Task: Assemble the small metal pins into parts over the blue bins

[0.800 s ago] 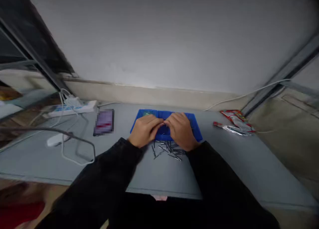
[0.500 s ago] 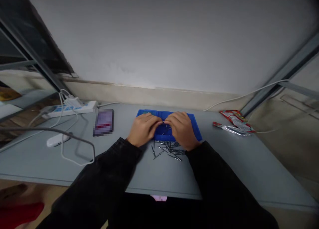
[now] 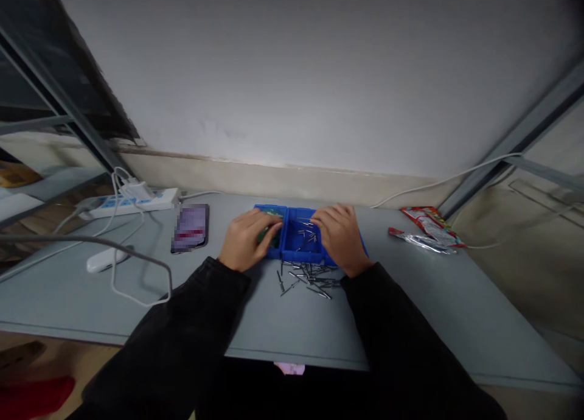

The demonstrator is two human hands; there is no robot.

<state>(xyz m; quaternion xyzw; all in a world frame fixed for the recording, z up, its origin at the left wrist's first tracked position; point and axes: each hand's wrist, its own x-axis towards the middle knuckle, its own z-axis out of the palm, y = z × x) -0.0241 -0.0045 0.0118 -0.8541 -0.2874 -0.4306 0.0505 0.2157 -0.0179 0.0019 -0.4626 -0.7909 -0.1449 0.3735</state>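
Observation:
A blue divided bin (image 3: 302,257) stands in the middle of the desk. Over its left compartment, which holds small green pieces (image 3: 275,242), is my left hand (image 3: 249,238); its thumb and fingers are drawn together, and whatever is between them is too small to make out. My right hand (image 3: 338,236) hovers above the middle and right of the bin, its fingertips pinched on a thin metal blind rivet (image 3: 303,219) that points left. Several loose rivets lie inside the middle compartment. A pile of rivets (image 3: 312,278) is spread on the desk in front of the bin.
To the left lie a phone (image 3: 190,227), a white power strip (image 3: 132,202) with plugs and cables, and a small white device (image 3: 106,259). On the right are a red snack packet (image 3: 431,223) and a silver wrapper (image 3: 424,242). A wall rises behind the desk (image 3: 292,329).
My hands, earlier close together over the middle compartment, have come apart. The left has moved left over the green pieces; the right has shifted slightly right.

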